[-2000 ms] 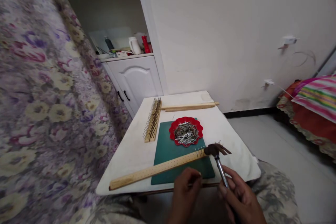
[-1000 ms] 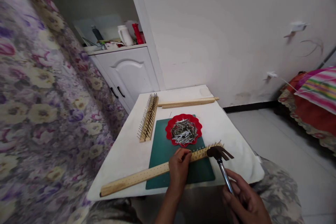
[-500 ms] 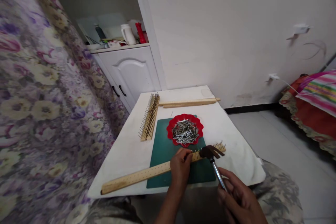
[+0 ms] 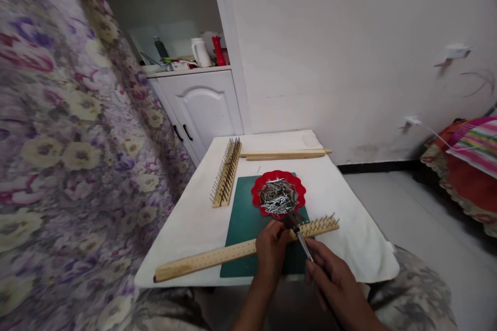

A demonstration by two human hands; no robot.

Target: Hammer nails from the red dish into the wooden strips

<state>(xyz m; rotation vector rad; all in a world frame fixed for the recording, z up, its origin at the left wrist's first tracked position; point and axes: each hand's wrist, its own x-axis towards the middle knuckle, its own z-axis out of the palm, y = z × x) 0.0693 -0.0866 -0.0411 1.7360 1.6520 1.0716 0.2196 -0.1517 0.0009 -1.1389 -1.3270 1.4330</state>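
Observation:
My left hand (image 4: 271, 248) rests on a long wooden strip (image 4: 205, 258) with rows of small holes. Its thumb and forefinger pinch together at the wood, on what looks like a nail, mostly hidden by the fingers and the hammer. In my right hand (image 4: 334, 274) is a claw hammer (image 4: 304, 244) with a shiny metal handle; its dark head is right beside the left fingertips. Several nails (image 4: 322, 223) stand up from the strip's right end. Just behind sits a red scalloped bowl (image 4: 256, 191) full of loose nails (image 4: 280, 196).
A green mat (image 4: 243, 217) lies under the strip and bowl on the white-covered table (image 4: 186, 227). Toward the back left is a board (image 4: 227, 176) bristling with nails. More wooden strips (image 4: 287, 154) lie at the back, and a single nail (image 4: 259, 169) is on the cloth.
The hammer head has dropped and moved left, close to my left fingertips, uncovering the nails on the strip's right end. My left hand keeps its pinch. The whole view has shifted slightly.

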